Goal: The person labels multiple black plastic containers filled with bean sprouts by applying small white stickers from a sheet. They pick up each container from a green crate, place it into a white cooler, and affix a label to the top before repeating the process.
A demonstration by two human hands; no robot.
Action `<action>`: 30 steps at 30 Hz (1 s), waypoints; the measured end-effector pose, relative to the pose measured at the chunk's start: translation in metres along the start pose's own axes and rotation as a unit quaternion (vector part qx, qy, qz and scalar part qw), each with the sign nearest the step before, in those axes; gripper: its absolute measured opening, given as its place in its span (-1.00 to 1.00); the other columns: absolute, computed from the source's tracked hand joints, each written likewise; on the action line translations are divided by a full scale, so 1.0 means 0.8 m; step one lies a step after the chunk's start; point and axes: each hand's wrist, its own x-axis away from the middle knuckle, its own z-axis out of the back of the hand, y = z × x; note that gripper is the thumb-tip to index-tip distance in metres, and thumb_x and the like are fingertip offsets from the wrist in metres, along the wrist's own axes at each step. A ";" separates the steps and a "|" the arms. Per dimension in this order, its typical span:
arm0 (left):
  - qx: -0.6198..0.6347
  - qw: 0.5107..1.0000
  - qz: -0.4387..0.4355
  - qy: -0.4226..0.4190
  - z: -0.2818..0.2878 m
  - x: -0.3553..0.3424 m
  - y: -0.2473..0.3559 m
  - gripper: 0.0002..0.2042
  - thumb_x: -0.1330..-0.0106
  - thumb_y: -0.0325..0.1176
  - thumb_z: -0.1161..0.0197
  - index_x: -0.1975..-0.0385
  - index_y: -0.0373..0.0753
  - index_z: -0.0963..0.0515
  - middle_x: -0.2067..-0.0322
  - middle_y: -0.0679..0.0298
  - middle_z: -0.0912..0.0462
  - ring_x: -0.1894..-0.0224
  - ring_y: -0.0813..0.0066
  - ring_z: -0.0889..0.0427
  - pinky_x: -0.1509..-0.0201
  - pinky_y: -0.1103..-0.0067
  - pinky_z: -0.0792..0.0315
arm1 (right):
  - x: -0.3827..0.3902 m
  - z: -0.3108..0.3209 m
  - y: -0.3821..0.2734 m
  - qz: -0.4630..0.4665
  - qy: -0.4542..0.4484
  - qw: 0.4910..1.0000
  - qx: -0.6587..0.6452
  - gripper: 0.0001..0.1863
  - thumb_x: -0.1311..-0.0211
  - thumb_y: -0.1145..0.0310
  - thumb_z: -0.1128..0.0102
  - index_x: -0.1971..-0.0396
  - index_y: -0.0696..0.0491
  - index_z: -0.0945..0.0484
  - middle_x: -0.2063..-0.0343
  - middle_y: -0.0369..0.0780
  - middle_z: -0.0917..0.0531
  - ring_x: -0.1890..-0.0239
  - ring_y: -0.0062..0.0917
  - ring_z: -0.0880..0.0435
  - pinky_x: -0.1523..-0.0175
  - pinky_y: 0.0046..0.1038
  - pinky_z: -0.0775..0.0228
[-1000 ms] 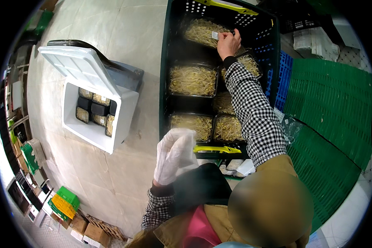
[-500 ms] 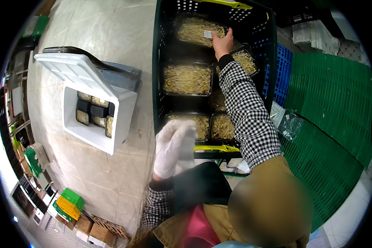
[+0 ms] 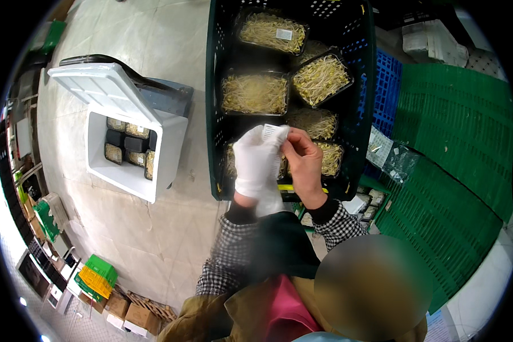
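My left hand [image 3: 258,157], in a white glove, is closed on a strip of white labels [image 3: 271,204] whose lower end hangs beside the wrist. My bare right hand [image 3: 306,165] meets it at the fingertips, thumb and forefinger pinched at a printed label on the strip. Both hands are over the near end of a dark crate [image 3: 213,122] of clear-topped bean sprout packs. The far-left pack [image 3: 272,32] bears a white label. Another pack [image 3: 321,78] lies tilted at the right, and one [image 3: 255,93] sits at the middle left. My hands partly cover the nearest packs.
On the floor at the left, a white foam box [image 3: 171,154] with its lid raised holds several packs. Green slatted crates [image 3: 450,131] and a blue crate [image 3: 389,85] stand to the right. Below the dark crate's near right corner is another container [image 3: 376,208] with packs.
My right hand has drawn back from the far-left pack, which now shows its label uncovered, to the strip at my left hand. My left hand has risen and moved right over the crate.
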 end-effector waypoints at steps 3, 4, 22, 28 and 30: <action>-0.053 0.985 0.058 -0.156 0.041 -0.001 -0.019 -0.80 -0.28 -0.38 -0.32 0.19 -0.34 -0.56 0.32 0.41 -0.63 0.33 0.79 -0.50 0.26 0.77 -0.41 | -0.008 0.007 0.018 0.002 0.022 1.000 0.009 -0.88 -0.11 0.53 -0.33 0.35 0.21 -0.61 0.15 -0.31 -0.55 0.25 -0.72 -0.54 0.13 -0.68 -0.37; -0.111 0.977 0.044 -0.177 0.050 0.000 -0.013 -0.79 -0.31 -0.37 -0.29 0.16 -0.35 -0.56 0.30 0.41 -0.63 0.32 0.78 -0.50 0.26 0.77 -0.41 | -0.011 0.004 0.020 0.008 0.016 0.999 0.039 -0.86 -0.12 0.49 -0.34 0.34 0.21 -0.62 0.19 -0.31 -0.58 0.28 -0.72 -0.55 0.14 -0.68 -0.37; -0.132 0.961 0.119 -0.212 0.152 0.031 -0.020 -0.71 -0.40 -0.27 -0.17 0.07 -0.39 -0.55 0.30 0.37 -0.66 0.30 0.72 -0.57 0.22 0.72 -0.47 | -0.111 0.004 0.079 0.185 0.175 0.919 0.300 -0.76 -0.15 0.27 -0.35 0.42 0.17 -0.63 0.43 -0.21 -0.54 0.41 -0.50 -0.49 0.25 -0.50 -0.36; -0.017 0.980 0.084 -0.179 0.153 0.070 0.011 -0.68 -0.36 -0.48 -0.07 -0.10 -0.31 -0.46 0.13 0.31 -0.64 0.14 0.60 -0.59 0.08 0.65 -0.49 | -0.139 -0.036 0.137 0.139 0.270 0.824 0.479 -0.68 -0.07 0.03 -0.39 0.53 -0.01 -0.62 0.13 -0.27 -0.42 -0.07 -0.30 -0.31 -0.18 -0.07 -0.09; 0.007 0.987 0.016 -0.157 0.150 0.069 0.002 -0.64 -0.35 -0.52 -0.06 -0.15 -0.31 -0.42 0.04 0.30 -0.59 0.12 0.61 -0.58 0.07 0.66 -0.49 | -0.140 -0.043 0.145 0.108 0.277 0.809 0.508 -0.60 0.01 -0.01 -0.43 0.36 0.01 -0.59 0.09 -0.23 -0.39 -0.11 -0.24 -0.27 -0.18 -0.09 -0.10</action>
